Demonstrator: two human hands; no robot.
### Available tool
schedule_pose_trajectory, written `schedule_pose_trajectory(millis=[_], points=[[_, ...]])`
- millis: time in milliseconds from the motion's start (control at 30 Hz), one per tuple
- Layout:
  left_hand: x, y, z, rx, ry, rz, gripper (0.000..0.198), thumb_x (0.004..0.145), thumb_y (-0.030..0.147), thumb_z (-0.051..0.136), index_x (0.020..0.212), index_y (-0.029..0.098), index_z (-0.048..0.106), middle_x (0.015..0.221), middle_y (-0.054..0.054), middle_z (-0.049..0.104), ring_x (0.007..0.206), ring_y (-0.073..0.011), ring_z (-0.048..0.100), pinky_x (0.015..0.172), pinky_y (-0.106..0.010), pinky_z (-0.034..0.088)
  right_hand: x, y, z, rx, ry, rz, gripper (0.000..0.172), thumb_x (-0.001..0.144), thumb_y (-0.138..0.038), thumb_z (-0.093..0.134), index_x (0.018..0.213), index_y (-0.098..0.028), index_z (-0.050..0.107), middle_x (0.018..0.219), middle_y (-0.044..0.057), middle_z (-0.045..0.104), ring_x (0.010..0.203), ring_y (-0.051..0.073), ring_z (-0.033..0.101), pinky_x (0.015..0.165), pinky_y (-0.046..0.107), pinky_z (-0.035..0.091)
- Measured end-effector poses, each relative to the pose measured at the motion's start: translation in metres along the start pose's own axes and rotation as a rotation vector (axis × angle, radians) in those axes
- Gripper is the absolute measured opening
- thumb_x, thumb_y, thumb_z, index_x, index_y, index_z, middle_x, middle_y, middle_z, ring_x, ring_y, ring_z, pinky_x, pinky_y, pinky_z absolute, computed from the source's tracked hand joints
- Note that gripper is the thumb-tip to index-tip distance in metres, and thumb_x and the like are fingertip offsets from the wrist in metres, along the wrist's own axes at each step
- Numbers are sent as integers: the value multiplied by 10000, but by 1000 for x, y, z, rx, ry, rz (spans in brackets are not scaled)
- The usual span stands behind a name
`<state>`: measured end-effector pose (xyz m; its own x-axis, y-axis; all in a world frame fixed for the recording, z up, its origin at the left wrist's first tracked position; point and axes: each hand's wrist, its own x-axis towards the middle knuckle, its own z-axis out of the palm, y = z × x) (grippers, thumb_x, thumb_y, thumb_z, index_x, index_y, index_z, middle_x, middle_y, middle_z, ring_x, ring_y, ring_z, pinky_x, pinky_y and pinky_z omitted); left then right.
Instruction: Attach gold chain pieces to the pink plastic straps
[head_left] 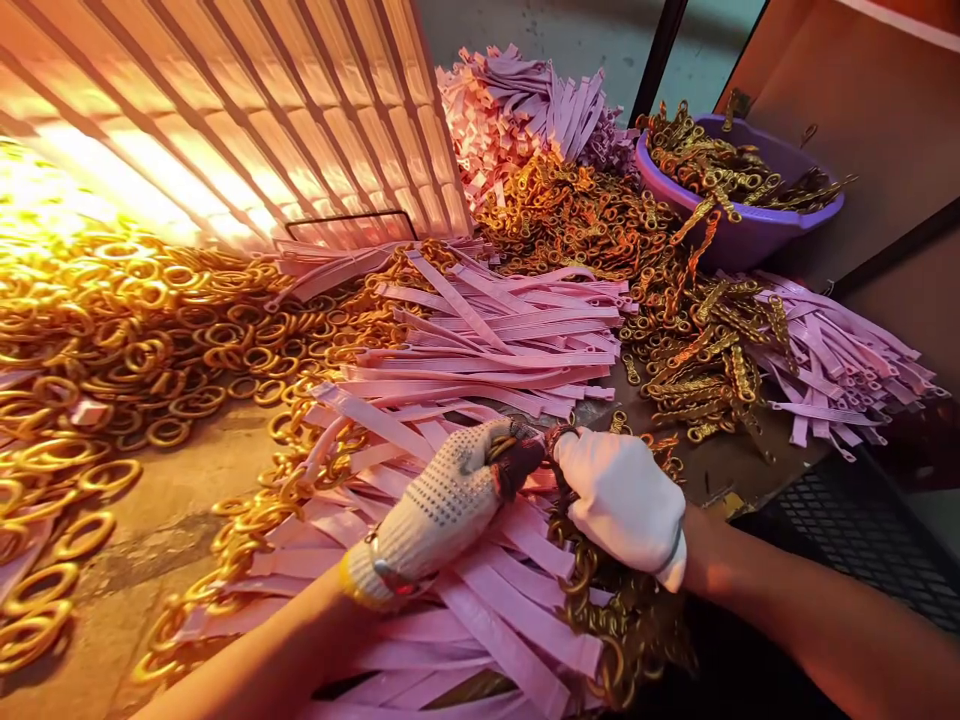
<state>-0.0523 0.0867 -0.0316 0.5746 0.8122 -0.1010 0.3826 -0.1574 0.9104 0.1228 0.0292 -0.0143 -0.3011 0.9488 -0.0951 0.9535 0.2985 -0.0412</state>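
Left hand (446, 485) pinches a gold ring (501, 448) above pink straps (517, 635) slanting down rightward; right hand's (619, 495) fingers curl closed, contents hidden.

Upper left: ribbed panel (247, 110), pale, lit orange, strong glare at its lower left. Thin dark wire frame (352, 217) at its base. Behind, grey-green wall (525, 30) with a slanting black post (658, 62). Upper right: brown board (855, 130), near it a purple basin (757, 243) with flared rim. Lower right: black mesh panel (862, 530). Left: tan worktop (187, 480), surface stained.
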Motion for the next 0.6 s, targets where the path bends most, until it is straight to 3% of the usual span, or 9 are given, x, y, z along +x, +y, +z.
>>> schedule_pose_trajectory(millis=[67, 233, 333, 500, 600], points=[[-1, -2, 2, 52, -4, -2, 290, 931, 374, 508, 762, 175, 635, 697, -14, 658, 619, -156, 535, 591, -251, 408, 1, 1, 1, 31, -43, 9, 261, 745, -51, 443, 929, -186, 570, 833, 79, 675, 724, 223, 619, 594, 335, 325], [-2, -8, 5, 108, -160, 25, 168, 892, 247, 522, 836, 186, 669, 804, -28, 721, 692, -173, 610, 646, -259, 436, 0, 7, -4, 191, -51, 99, 279, 753, -53, 462, 970, -181, 581, 906, 77, 700, 819, 220, 642, 694, 315, 384], [-1, -7, 5, 31, -109, 6, 254, 902, 340, 501, 737, 178, 606, 730, -15, 680, 635, -152, 563, 608, -248, 431, -2, 8, -14, 320, -92, 126, 226, 841, -126, 477, 1033, -205, 567, 930, 55, 717, 832, 200, 656, 695, 286, 389], [0, -4, 5, -76, -71, 34, 249, 882, 313, 486, 717, 163, 597, 653, 12, 603, 602, -124, 517, 609, -226, 435, 2, 1, -24, 142, -243, 210, 262, 812, -170, 527, 1072, -190, 555, 826, 84, 727, 705, 241, 675, 561, 314, 296], [-3, -2, 6, -143, -124, 34, 266, 884, 330, 487, 779, 141, 641, 700, -7, 641, 633, -131, 550, 615, -223, 452, 2, -4, -18, 91, -206, 191, 247, 787, -142, 502, 1022, -180, 572, 822, 101, 725, 707, 250, 674, 564, 321, 295]])
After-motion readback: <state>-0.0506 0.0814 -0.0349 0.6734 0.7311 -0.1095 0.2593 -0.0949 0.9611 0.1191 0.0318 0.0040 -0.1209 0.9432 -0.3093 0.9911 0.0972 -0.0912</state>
